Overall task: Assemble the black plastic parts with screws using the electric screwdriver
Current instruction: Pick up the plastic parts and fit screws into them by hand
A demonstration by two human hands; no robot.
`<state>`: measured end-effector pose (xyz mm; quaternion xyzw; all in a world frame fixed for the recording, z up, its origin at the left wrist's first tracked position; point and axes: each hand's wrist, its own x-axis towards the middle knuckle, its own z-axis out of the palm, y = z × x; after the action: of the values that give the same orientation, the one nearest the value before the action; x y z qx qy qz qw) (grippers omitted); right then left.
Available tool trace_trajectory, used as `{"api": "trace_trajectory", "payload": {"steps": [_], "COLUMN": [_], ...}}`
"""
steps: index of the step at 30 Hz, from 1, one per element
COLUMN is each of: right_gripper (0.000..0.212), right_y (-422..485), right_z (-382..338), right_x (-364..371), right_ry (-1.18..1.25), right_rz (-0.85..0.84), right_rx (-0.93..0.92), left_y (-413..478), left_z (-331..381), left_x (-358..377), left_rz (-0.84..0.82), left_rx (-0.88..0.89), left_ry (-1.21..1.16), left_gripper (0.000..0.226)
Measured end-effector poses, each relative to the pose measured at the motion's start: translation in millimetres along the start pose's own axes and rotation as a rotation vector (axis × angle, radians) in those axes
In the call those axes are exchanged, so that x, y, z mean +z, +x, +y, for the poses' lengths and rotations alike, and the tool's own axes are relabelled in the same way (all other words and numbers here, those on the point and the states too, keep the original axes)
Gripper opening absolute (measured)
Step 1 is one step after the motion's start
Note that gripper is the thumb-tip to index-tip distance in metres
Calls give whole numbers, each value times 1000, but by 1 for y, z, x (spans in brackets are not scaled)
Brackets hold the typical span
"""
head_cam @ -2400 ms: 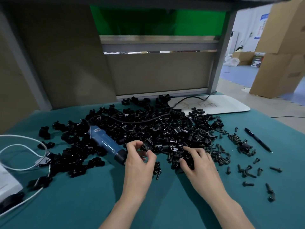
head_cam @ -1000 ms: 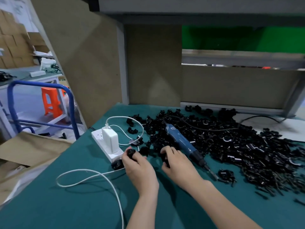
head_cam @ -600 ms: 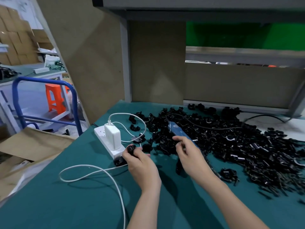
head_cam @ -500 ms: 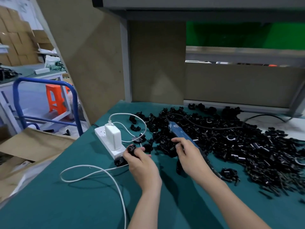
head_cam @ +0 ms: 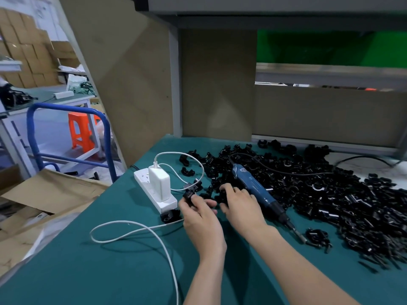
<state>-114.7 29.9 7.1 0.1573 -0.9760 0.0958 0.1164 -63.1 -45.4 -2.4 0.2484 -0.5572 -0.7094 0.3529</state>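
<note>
The left hand (head_cam: 201, 216) has its grip closed in a pinch on a small black plastic part (head_cam: 189, 195), thumb and forefinger curled round it. The part is matte and angular, held just above the worktop (head_cam: 110, 271) beside the near end of a white power strip (head_cam: 142, 180). The wrist is straight, and the forearm enters from the lower edge.

The right hand (head_cam: 241, 205) lies palm-down, fingers curled onto loose black parts at the edge of the pile (head_cam: 341, 194). Whether its grip encloses one cannot be told.

The electric screwdriver (head_cam: 253, 186) lies just beside the right hand's knuckles, resting against the pile. It has a smooth blue barrel, a black nose and a metal bit. Its long axis runs from far left to near right, with the bit pointing near right.

The pile consists of glossy black clip-shaped pieces with curved saddles. A white square charger (head_cam: 159, 183) stands in the strip. A white cable (head_cam: 136, 227) loops over the teal, cloth-like worktop.
</note>
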Motion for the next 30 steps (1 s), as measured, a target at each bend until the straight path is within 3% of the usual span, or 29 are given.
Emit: {"api": "trace_trajectory", "payload": {"steps": [5,8,12,14,18,22,24,27,30], "right_gripper": [48,40,40,51,55,35,35,57,80], "right_y": [-18,-45,-99,-120,-144,-143,-144,-146,-146], "right_z": [13,40,84,103,126,130,130,132,134], "right_x": [-22,-38,-45,-40,-39,-41,-40,-39,-39], "right_ry": [742,1011,1443,1620,1622,1699,1718,1643,1430], "right_rz": [181,176,75,36,-17,-69,-75,-60,-11], "right_rx": [105,165,276,363,442,476,497,437,394], "left_y": [-12,-20,-28,-37,-56,-69,-75,-81,-79], "left_z": [5,4,5,6,9,8,5,4,1], "left_x": [6,7,8,12,19,20,22,25,27], "left_rz": [-182,-339,-547,-635,-776,-861,-853,-827,-813], "left_rx": [7,17,-219,-379,-442,-349,-387,-468,-496], "left_ry": [-42,6,-85,-174,-196,-82,-45,-24,-63], "left_gripper": [16,16,17,16,9,19,17,6,22]}}
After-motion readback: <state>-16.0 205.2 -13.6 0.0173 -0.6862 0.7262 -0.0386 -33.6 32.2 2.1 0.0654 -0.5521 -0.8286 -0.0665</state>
